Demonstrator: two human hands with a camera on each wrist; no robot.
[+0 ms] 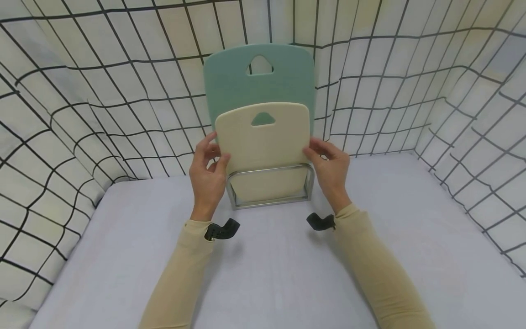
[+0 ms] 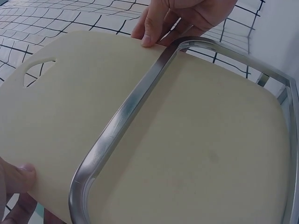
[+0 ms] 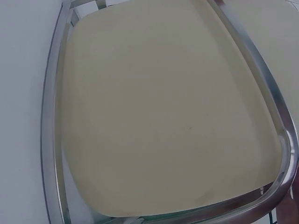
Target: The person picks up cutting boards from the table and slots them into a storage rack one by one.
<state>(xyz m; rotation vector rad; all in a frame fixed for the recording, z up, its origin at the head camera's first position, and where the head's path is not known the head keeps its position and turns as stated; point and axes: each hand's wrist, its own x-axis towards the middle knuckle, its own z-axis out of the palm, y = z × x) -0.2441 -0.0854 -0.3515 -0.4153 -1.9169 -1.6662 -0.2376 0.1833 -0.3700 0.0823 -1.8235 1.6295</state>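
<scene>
A cream cutting board (image 1: 263, 144) stands upright in a metal rack (image 2: 127, 112), behind the rack's front loop. My left hand (image 1: 208, 178) pinches the board's left edge, thumb on the front face and fingers behind. On the opposite edge, my right hand (image 1: 330, 170) pinches it the same way, just above the loop. A larger green cutting board (image 1: 259, 87) rises behind the cream one, its lower part hidden. Both boards have a handle hole near the top. In the right wrist view the cream board (image 3: 173, 107) fills the loop, and only a sliver of hand shows.
The rack stands on a white tabletop (image 1: 275, 265), close to the back. A wall covered in black-grid cloth (image 1: 164, 91) runs behind and along both sides. Black straps with a protruding piece (image 1: 223, 229) sit at both wrists.
</scene>
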